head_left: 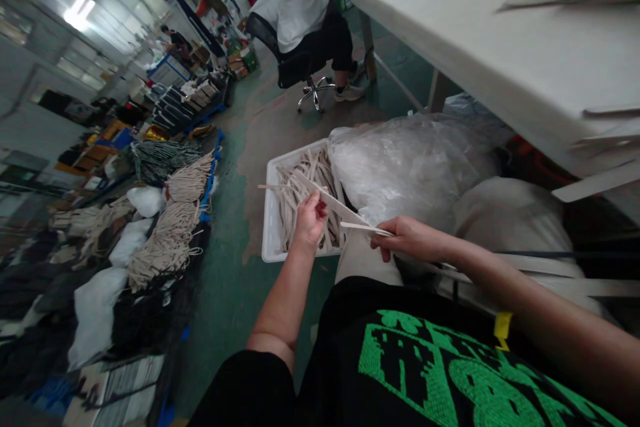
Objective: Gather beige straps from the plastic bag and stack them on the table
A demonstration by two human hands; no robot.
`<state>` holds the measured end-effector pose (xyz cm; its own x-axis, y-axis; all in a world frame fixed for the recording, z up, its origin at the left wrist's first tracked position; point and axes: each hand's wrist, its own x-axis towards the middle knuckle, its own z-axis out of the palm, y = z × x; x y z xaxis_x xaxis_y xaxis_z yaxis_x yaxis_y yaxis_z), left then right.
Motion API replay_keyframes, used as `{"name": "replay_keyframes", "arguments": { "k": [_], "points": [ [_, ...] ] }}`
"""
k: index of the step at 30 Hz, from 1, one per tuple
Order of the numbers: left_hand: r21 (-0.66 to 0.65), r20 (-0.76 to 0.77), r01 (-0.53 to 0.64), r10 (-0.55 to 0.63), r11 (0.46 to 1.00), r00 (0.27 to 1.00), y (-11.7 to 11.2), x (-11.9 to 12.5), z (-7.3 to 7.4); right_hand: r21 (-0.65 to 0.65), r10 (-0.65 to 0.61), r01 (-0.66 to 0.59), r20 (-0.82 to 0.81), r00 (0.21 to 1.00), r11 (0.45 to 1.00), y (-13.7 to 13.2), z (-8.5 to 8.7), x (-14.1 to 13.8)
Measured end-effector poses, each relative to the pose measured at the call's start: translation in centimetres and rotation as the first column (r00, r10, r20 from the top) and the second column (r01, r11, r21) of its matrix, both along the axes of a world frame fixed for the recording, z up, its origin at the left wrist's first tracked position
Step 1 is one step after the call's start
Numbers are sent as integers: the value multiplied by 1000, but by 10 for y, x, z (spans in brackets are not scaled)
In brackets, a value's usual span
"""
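Note:
A flat beige fabric strip (344, 211) is stretched between my two hands above a white plastic bin (273, 230). My left hand (311, 217) is closed on the strip near its far end, which points into the bin. The fingers of my right hand (403, 238) pinch the near end. A narrow folded tail of beige strip (359, 227) sticks out from that grip toward the left. Loose beige strips (290, 213) fill the bin beneath, some hanging over its rim.
A big clear plastic bag (410, 153) lies right of the bin. Above it stands a white table (480, 20) with more strips on top. A person in a white shirt (300, 0) sits on a black wheeled chair (277, 53). Bundled strips (163, 240) lie on pallets at left.

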<state>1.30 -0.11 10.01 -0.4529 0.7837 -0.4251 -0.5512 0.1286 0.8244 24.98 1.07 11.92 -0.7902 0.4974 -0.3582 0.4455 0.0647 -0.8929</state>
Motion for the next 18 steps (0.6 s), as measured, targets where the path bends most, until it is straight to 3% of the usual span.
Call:
{"name": "replay_keyframes", "arguments": {
  "k": [5, 7, 9, 11, 14, 18],
  "points": [
    [1, 7, -96, 96, 995, 995, 10, -14, 3, -38, 19, -20, -23, 1000, 999, 6, 3, 6],
    [-19, 30, -23, 24, 1000, 999, 7, -11, 2, -83, -32, 26, -71, 997, 996, 8, 4, 6],
    [-16, 70, 136, -135, 991, 988, -4, 1, -3, -152, -123, 106, -108, 986, 983, 10, 5, 4],
    [18, 112, 354, -353, 935, 929, -22, 25, -8, -203, -215, 189, -113, 970, 961, 12, 8, 1],
    [49, 121, 639, -640, 767, 759, -56, 73, -13, -217, -297, 268, -115, 948, 939, 15, 14, -4],
    [123, 31, 751, -759, 649, 650, -85, 127, -10, -83, -356, 348, -135, 925, 934, 21, 24, -7]
  ]
}}
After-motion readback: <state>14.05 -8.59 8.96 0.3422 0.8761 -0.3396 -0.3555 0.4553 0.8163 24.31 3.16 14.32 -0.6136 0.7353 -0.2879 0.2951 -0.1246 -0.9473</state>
